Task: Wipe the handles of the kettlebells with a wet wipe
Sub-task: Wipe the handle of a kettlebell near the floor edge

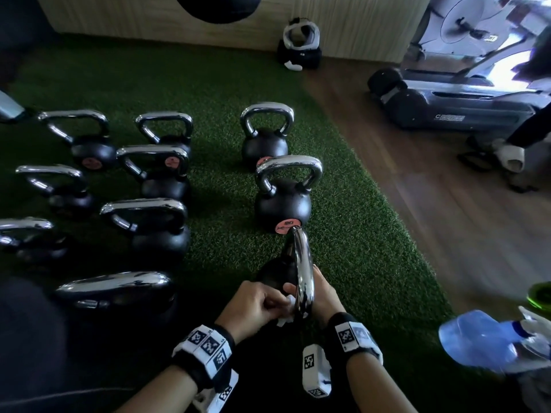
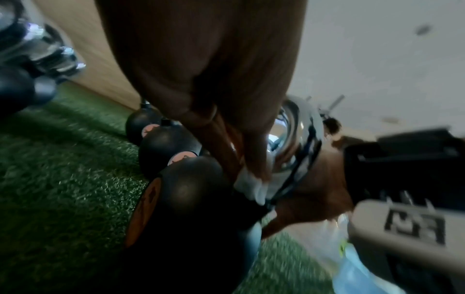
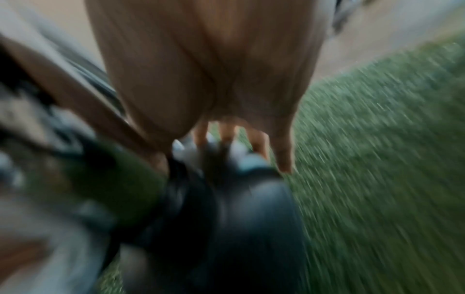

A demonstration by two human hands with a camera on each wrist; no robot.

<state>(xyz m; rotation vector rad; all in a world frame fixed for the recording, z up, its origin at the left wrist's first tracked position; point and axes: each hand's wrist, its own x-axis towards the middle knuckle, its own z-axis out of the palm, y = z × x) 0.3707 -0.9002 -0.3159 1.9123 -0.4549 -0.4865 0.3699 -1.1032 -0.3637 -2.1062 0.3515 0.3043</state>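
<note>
Green turf (image 1: pixel 343 204) underfoot; left hand (image 1: pixel 253 305) pinches soft wet wipe (image 1: pixel 286 317) against heavy kettlebell's slick chrome handle (image 1: pixel 304 272); right hand (image 1: pixel 325 296) steadies it, grip unclear.

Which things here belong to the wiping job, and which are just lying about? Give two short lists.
Belong to the job:
- wet wipe, pinched by the left hand
- nearest kettlebell's chrome handle, steadied by the right hand
- other kettlebells on the turf

Lying about:
- blue bag
- treadmill
- headgear by the wall

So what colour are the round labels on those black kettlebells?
Salmon pink round labels with dark print on the black kettlebells; the head view shows them best.
</note>
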